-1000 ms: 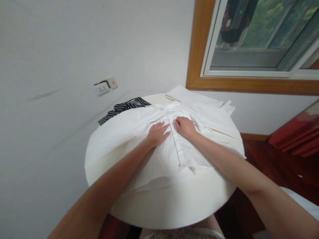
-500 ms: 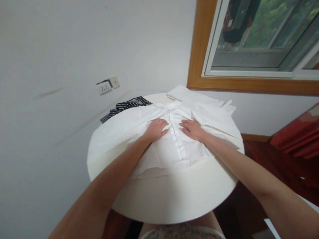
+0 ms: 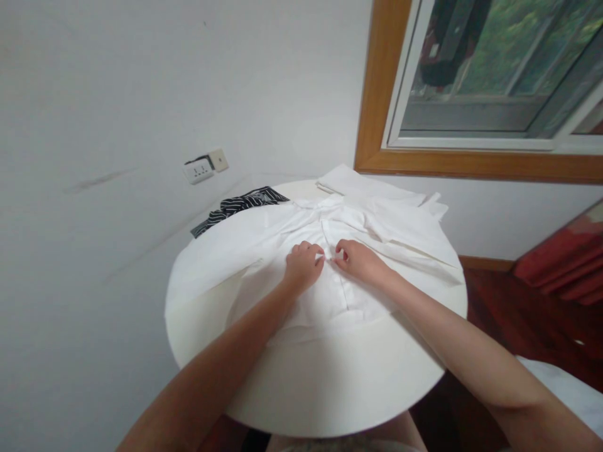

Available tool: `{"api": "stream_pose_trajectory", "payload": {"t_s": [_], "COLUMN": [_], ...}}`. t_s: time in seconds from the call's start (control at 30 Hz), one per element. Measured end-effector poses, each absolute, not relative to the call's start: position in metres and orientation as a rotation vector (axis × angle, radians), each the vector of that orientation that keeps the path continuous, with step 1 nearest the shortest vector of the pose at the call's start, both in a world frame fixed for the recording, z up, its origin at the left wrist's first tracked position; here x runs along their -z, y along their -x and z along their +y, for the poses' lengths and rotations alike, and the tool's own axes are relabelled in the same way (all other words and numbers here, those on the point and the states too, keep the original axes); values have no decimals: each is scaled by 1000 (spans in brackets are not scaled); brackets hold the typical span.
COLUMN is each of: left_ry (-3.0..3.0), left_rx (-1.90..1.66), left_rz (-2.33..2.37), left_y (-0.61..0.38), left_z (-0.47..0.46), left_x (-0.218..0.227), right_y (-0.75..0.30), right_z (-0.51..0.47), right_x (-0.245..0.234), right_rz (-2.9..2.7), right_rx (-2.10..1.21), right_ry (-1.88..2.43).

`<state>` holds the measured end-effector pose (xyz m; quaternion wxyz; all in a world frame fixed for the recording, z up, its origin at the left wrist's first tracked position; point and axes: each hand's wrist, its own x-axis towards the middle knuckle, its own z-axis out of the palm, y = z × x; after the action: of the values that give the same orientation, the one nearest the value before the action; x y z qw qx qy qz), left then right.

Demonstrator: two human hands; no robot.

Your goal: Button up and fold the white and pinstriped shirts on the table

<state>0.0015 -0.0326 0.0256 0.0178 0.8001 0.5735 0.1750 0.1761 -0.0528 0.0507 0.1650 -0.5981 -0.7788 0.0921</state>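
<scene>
A white button-up shirt (image 3: 264,242) lies spread front-up on a round white table (image 3: 330,383). My left hand (image 3: 304,267) and my right hand (image 3: 360,258) meet at the shirt's front placket, a little below the collar. Both have their fingers curled and pinch the two front edges of the shirt together. What sits between the fingertips is too small to make out.
A black-and-white striped garment (image 3: 240,206) lies at the table's far left edge. A folded white cloth (image 3: 362,184) rests at the far side under the wood-framed window (image 3: 372,107). A wall socket (image 3: 200,168) is on the left wall. Red fabric (image 3: 565,263) lies at right.
Both hands lay flat on the shirt half a second ago. They have since drawn together at the placket and curled into pinches on its edges.
</scene>
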Motion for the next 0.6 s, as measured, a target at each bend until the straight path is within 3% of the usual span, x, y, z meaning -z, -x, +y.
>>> {"api": "stream_pose_trajectory", "payload": {"t_s": [0.37, 0.6], "left_ry": [-2641, -2642], "left_rx": [-635, -596], "left_rz": [1435, 1531], "left_y": [-5, -12], "left_z": [-33, -41], "left_x": [-21, -24], "right_y": [-179, -191], "right_z": [-60, -54], "right_x": [-48, -54], "right_rz": [-2252, -2031], "right_rx": [-240, -534], "right_ry": [1778, 1569]}}
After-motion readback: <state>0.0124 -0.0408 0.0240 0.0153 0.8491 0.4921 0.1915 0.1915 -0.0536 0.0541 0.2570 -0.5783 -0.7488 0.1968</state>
